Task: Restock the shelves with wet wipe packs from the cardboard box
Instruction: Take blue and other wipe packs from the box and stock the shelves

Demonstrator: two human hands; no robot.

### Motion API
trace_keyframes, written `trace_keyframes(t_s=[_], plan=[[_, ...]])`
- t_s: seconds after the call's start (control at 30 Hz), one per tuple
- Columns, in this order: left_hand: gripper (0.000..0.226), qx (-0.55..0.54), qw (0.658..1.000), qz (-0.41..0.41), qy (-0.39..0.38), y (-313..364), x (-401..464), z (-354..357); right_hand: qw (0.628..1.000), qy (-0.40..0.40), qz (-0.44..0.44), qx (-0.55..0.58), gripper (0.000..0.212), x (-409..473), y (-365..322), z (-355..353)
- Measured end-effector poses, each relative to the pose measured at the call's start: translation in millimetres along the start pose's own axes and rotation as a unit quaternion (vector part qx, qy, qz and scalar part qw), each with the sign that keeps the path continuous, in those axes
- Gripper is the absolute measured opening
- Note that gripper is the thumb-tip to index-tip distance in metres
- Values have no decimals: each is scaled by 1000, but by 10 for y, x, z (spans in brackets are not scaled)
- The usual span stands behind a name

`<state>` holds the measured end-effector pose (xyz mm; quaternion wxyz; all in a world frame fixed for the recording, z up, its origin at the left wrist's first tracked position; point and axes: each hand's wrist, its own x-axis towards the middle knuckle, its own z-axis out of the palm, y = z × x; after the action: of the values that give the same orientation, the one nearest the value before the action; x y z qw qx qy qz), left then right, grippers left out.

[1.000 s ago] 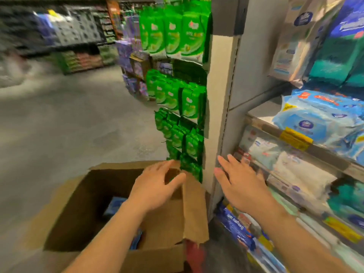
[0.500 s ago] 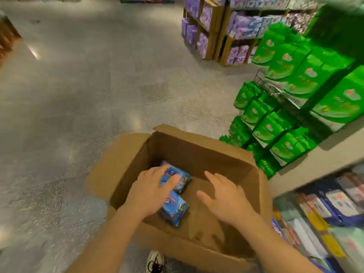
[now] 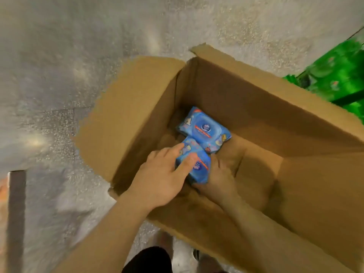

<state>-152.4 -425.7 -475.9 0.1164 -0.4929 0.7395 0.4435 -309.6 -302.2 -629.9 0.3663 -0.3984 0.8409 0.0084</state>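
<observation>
An open cardboard box (image 3: 256, 107) stands on the floor below me with its flaps spread. Two blue wet wipe packs lie at its bottom left. The far pack (image 3: 204, 129) rests flat with its lid label up. The near pack (image 3: 194, 162) is tilted and held from both sides. My left hand (image 3: 163, 178) presses on its left side with thumb and fingers over the top. My right hand (image 3: 220, 178) cups its right edge from below, deep in the box, partly in shadow.
Grey speckled floor (image 3: 78, 56) surrounds the box. Green pouches (image 3: 338, 75) hang on a rack at the right edge. A dark strip (image 3: 16, 213) runs along the floor at the left. My leg and shoe (image 3: 149, 259) show below the box.
My view swung from the shelves down into the box. Both hands went from the box rim and shelf edge to the bottom and closed around the near blue pack.
</observation>
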Motion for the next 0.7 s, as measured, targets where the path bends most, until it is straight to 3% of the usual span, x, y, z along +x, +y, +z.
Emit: trace_keyframes(t_s=[0.1, 0.2, 0.33, 0.43, 0.5, 0.57, 0.63, 0.7], plan=[[104, 10, 999, -32, -20, -125, 101, 58, 1000, 12, 1, -13, 149, 218, -68, 287], [101, 14, 998, -58, -27, -218, 171, 67, 998, 32, 17, -49, 146, 386, -109, 431], [93, -19, 996, -76, -34, -247, 231, 60, 997, 1, 22, -76, 143, 418, -78, 342], [81, -47, 995, -77, -37, -145, 204, 39, 997, -43, 49, 42, 133, 287, -9, 107], [63, -59, 996, -62, -38, 3, 128, 7, 964, -93, 89, 232, 118, 113, 40, -103], [53, -70, 994, -60, -55, 158, 20, -11, 892, -126, 153, 406, 105, -165, 112, -317], [60, -83, 992, -59, -69, 313, -100, -13, 821, -164, 205, 507, 85, -512, 217, -524], [64, -110, 990, -49, -73, 523, -241, 0, 792, -153, 237, 541, 73, -941, 260, -877]])
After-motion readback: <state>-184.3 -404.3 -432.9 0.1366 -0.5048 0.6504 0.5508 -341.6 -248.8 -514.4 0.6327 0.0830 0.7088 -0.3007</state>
